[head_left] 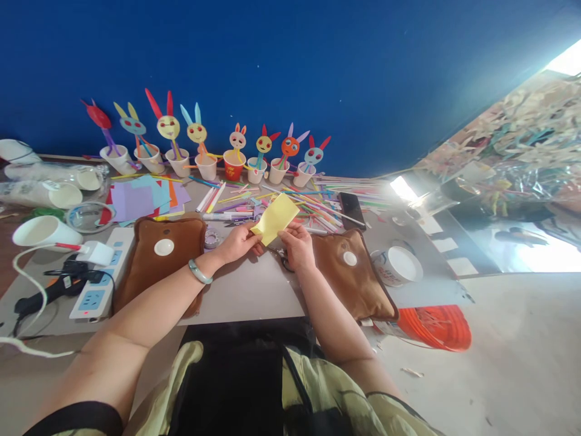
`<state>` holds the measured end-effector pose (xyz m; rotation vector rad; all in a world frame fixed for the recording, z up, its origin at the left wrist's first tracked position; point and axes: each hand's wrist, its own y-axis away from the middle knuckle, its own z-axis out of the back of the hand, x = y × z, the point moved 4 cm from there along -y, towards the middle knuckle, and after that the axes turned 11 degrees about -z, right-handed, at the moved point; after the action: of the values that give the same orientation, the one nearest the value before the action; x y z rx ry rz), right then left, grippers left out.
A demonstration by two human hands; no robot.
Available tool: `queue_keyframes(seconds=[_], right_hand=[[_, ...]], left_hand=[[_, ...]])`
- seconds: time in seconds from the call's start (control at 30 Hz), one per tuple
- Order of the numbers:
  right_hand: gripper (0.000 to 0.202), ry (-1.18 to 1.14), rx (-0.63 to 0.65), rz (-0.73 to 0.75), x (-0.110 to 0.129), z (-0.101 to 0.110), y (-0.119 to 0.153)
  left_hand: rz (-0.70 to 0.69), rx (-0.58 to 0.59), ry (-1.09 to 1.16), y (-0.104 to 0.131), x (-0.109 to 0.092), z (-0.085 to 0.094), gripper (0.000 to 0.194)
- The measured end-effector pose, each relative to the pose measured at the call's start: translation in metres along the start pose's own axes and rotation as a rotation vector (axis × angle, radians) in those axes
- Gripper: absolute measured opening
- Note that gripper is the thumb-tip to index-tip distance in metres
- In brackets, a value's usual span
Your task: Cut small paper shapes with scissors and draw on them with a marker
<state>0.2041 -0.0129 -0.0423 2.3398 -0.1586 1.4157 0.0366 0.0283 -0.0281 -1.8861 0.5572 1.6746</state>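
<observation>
A yellow sheet of paper [276, 218] is held up over the table between my two hands. My left hand [241, 244] pinches its lower left corner, and a pale bangle circles that wrist. At the lower right edge, the fingers of my right hand [297, 245] are closed on the same sheet. Scissors [285, 260] lie on the table just below the paper, partly covered by my right hand. A roll of tape [212, 238] sits left of my left hand. Markers [218, 197] and thin coloured sticks [313, 209] are spread behind the paper.
Paper cups with rabbit figures [206, 163] line the blue wall. Brown hot-water bags [158, 266] flank my arms. A power strip [102, 275], coloured paper [134, 203] and stacked cups [63, 194] are left; a phone [351, 209], white cup [399, 266] and orange bucket [436, 327] are right.
</observation>
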Motion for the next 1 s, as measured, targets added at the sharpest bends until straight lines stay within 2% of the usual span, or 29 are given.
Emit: queue_keyframes(seconds=[0.2, 0.4, 0.47, 0.67, 1.0], right_hand=[[0.037, -0.011, -0.044, 0.008, 0.003, 0.004, -0.003], [0.026, 0.097, 0.035, -0.082, 0.003, 0.0, 0.0], [0.028, 0.122, 0.031, -0.102, 0.002, -0.001, 0.001], [0.04, 0.12, -0.008, -0.044, 0.001, 0.001, -0.001], [0.036, 0.053, -0.152, 0.044, 0.011, 0.011, -0.009]], left_hand=[[0.0, 0.025, 0.0, -0.001, 0.001, 0.001, 0.031], [-0.007, 0.045, -0.001, -0.001, 0.005, 0.003, 0.033], [0.003, 0.047, -0.006, -0.001, 0.006, 0.004, 0.032], [0.057, 0.05, 0.001, -0.001, 0.008, 0.005, 0.034], [0.074, 0.083, 0.039, 0.0, 0.008, 0.008, 0.039]])
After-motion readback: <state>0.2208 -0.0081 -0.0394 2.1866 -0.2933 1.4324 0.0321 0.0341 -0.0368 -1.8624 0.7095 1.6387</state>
